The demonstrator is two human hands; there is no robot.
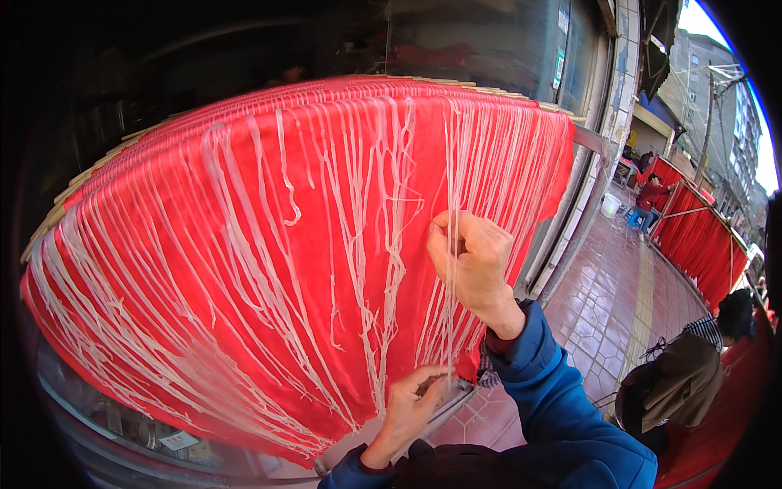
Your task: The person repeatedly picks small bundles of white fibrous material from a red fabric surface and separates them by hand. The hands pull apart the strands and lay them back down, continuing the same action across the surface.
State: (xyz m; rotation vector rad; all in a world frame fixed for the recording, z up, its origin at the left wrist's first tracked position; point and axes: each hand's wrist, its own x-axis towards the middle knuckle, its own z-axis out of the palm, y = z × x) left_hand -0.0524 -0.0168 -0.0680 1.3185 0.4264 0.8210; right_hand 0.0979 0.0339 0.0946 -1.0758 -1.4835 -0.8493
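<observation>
Red cloth hangs before me over light wooden or bamboo poles, with long whitish, translucent strands draped down its face. Several strands dangle loose and tangled near the cloth's middle. My right hand, in a blue sleeve, is curled at the right part of the cloth, closed around thin vertical strands. Lower down, my left hand pinches the bottom ends of the same strands between thumb and fingers, near the cloth's lower edge. The strands run taut between both hands.
A dark glass front stands behind the poles. To the right lies a tiled pavement with a white bucket. Beyond it, a seated person works at another red cloth rack. Another person is close by at lower right.
</observation>
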